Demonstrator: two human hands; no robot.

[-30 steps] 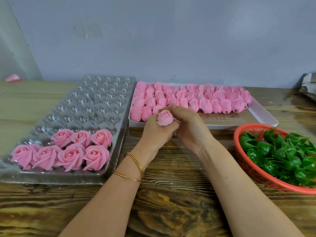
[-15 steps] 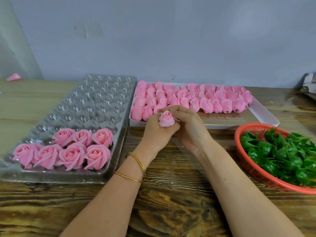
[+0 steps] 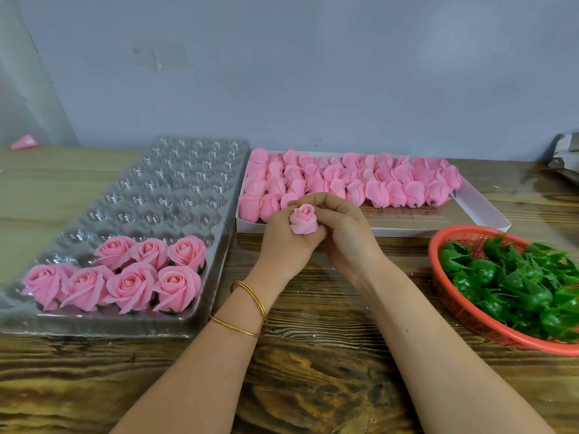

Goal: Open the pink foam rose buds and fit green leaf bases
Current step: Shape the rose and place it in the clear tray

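A pink foam rose bud (image 3: 303, 219) sits between both hands at the table's middle, its tight spiral centre facing up. My left hand (image 3: 286, 242) grips it from below and the left. My right hand (image 3: 343, 227) curls over it, fingers pinching its outer petals from the right and behind. Behind the hands, a white box (image 3: 482, 211) holds several closed pink buds (image 3: 360, 180) in rows. Green leaf bases (image 3: 513, 277) fill an orange basket (image 3: 454, 308) at the right. Several opened roses (image 3: 125, 274) stand in the near cells of a clear plastic tray (image 3: 163, 189) at the left.
The wooden table (image 3: 313, 371) runs to a grey wall close behind. A small pink scrap (image 3: 24, 141) lies at the far left. A grey object (image 3: 565, 158) sits at the far right edge. Two gold bangles (image 3: 250, 305) circle my left wrist.
The bud has turned a little in my hands and shows more of its spiral centre. Both hands stay together in the same spot in front of the white box.
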